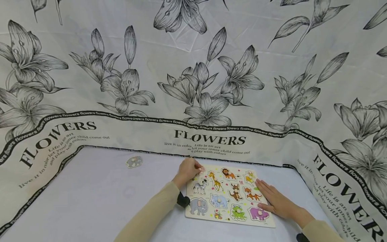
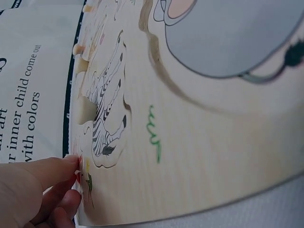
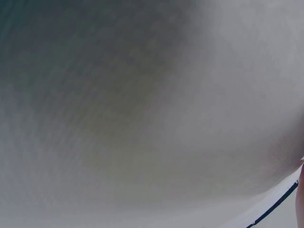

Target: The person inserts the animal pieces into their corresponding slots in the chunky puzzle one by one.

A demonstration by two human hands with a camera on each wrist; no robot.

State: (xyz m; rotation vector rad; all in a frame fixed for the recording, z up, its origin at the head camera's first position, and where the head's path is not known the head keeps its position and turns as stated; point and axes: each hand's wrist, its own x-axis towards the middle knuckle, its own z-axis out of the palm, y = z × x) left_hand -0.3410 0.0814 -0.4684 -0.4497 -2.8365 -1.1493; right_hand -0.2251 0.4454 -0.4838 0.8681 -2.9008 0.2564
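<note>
A wooden animal puzzle board (image 1: 208, 216) lies flat on the white cloth, with a zebra (image 1: 200, 186), a giraffe (image 1: 215, 180), a lion (image 1: 228, 173) and several other animals on it. At its far left corner my left hand (image 1: 188, 170) pinches a small pinkish puzzle piece (image 1: 202, 169), mostly covered by the fingers. Those fingertips also show low at the board's edge in the left wrist view, near the zebra piece (image 2: 107, 137). Across the board, my right hand (image 1: 276, 199) rests on the right edge with fingers extended. Fabric fills nearly all of the right wrist view.
A loose grey elephant piece (image 1: 134, 162) lies on the cloth (image 1: 99, 201), well left of the board. A grey elephant picture (image 1: 198, 206) occupies the board's near left corner. Behind stands a curtain with printed flowers (image 1: 208, 111), its dark-striped border running just behind the board.
</note>
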